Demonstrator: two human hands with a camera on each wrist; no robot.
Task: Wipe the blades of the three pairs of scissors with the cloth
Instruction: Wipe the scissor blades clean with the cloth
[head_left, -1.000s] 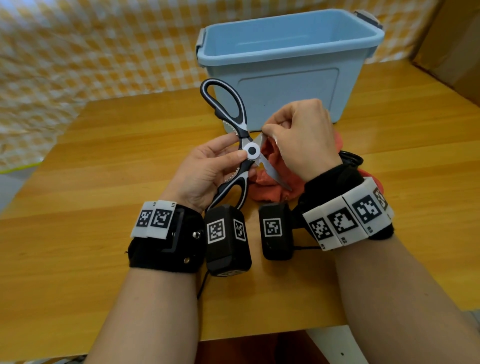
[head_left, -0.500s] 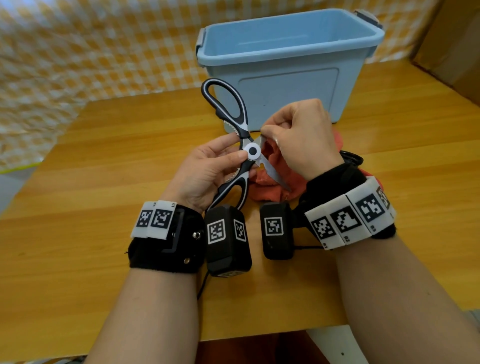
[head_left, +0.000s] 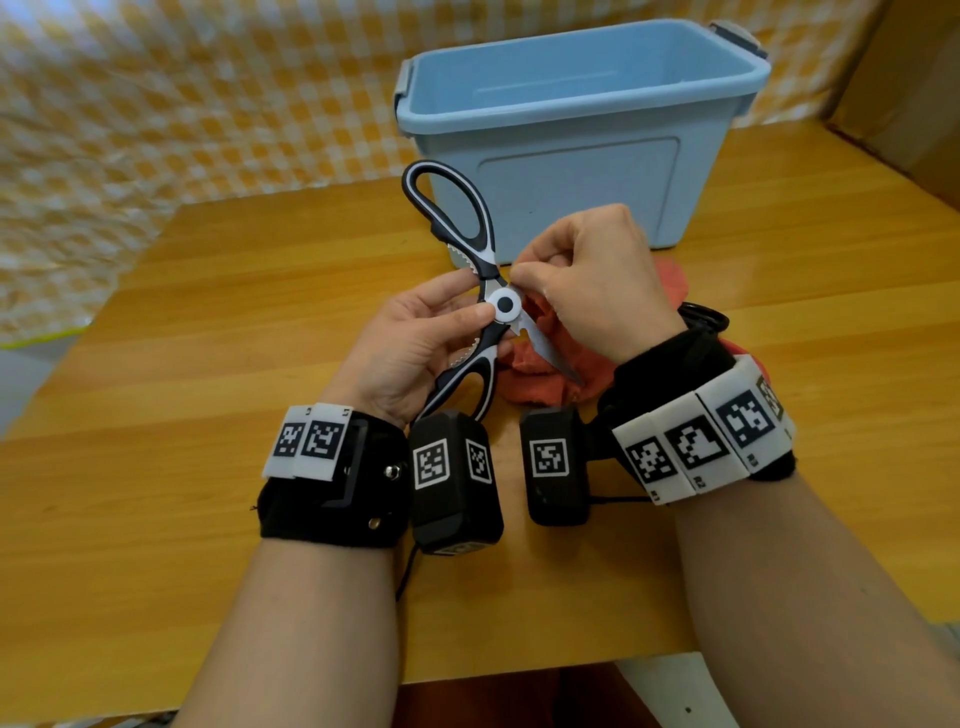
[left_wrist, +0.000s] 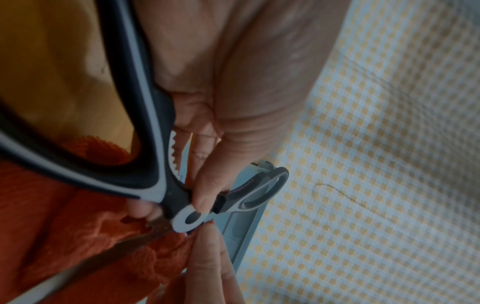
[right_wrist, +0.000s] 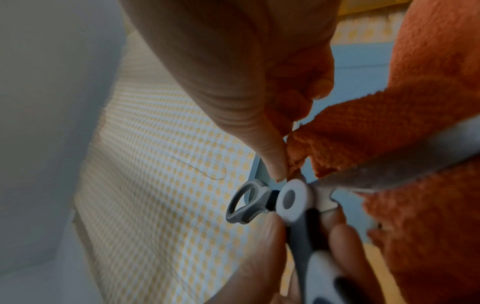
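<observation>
Black-and-white kitchen scissors (head_left: 485, 291) stand spread wide above the table, one handle loop up, the other near my left wrist. My left hand (head_left: 415, 343) grips them at the pivot (left_wrist: 189, 219), thumb on the white disc. My right hand (head_left: 587, 280) pinches the orange cloth (head_left: 540, 374) around the upper blade next to the pivot (right_wrist: 292, 200). The other blade (head_left: 545, 348) points down to the right over the cloth. A black handle of another pair (head_left: 704, 319) shows behind my right wrist.
A light blue plastic bin (head_left: 576, 130) stands just behind the hands on the wooden table (head_left: 156, 389). A yellow checked cloth (head_left: 156, 104) hangs at the back. Cardboard (head_left: 914, 88) rises at the right.
My right hand with the cloth has slid a little up the blade to the pivot. The scissors and left hand have barely moved.
</observation>
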